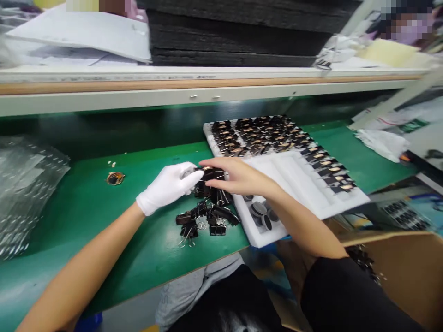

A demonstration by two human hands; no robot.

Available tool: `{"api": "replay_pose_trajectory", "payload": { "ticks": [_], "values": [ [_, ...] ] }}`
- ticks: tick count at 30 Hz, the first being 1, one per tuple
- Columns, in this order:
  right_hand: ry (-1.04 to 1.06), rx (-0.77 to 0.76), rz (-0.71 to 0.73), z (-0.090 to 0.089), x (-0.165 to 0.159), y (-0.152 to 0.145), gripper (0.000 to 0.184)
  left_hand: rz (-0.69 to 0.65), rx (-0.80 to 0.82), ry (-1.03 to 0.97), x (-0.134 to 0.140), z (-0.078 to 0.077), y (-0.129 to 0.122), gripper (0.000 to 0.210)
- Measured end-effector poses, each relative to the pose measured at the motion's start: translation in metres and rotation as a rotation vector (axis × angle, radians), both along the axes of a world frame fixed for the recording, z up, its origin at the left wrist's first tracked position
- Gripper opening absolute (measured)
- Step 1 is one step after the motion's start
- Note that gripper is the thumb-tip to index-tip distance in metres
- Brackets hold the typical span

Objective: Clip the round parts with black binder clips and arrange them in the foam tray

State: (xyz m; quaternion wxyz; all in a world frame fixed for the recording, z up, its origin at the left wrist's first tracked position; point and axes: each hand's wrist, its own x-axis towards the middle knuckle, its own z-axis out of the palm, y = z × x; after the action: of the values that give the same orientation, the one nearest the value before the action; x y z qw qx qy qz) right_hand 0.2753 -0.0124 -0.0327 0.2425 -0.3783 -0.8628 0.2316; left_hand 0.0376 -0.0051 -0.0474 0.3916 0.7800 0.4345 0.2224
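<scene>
My left hand [169, 185], in a white glove, and my bare right hand [238, 176] meet above the green table [138, 249]. Both grip a black binder clip [212, 174] from opposite sides, with a gold-coloured rim showing at its top. More black binder clips [204, 216] lie heaped just below my hands, their wire handles pointing various ways. To the right, a white foam tray [258, 237] carries rows of clipped pieces [256, 133]. Several round grey discs [259, 210] sit in the tray's near-left compartment, partly covered by my right forearm.
A gold-rimmed round piece [115, 178] lies left on the table, beyond it clear plastic packaging [27, 198]. Overhead a shelf edge [138, 92] crosses the view, bearing black foam blocks [235, 37]. A cardboard box [404, 272] holding clips stands at lower right.
</scene>
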Motion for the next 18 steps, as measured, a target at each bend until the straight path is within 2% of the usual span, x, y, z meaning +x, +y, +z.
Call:
{"api": "replay_pose_trajectory", "payload": {
  "ticks": [2,4,8,11,13,15,18],
  "values": [
    [0.087,-0.056,-0.032,-0.007,-0.002,0.0,0.029,-0.004,0.035,0.062,0.002,0.0,-0.002,0.041],
    [0.158,-0.077,-0.104,-0.015,-0.004,-0.002,0.023,0.008,0.052,0.107,0.004,0.001,-0.004,0.042],
    [0.22,-0.124,-0.204,-0.021,-0.003,-0.014,0.034,0.013,0.027,0.153,0.011,0.003,-0.008,0.043],
    [0.198,-0.168,-0.186,-0.009,0.012,-0.032,0.045,-0.125,-0.007,0.183,0.008,0.005,-0.006,0.046],
    [0.1,-0.122,-0.2,0.006,0.038,-0.049,0.035,-0.15,-0.003,0.187,-0.003,0.004,0.003,0.052],
    [-0.05,-0.015,-0.282,0.026,0.079,-0.068,0.016,-0.031,0.027,0.2,-0.017,-0.004,0.018,0.055],
    [-0.29,0.049,-0.445,0.054,0.166,-0.098,0.015,0.181,0.082,0.155,-0.035,-0.027,0.043,0.051]
  ]
}}
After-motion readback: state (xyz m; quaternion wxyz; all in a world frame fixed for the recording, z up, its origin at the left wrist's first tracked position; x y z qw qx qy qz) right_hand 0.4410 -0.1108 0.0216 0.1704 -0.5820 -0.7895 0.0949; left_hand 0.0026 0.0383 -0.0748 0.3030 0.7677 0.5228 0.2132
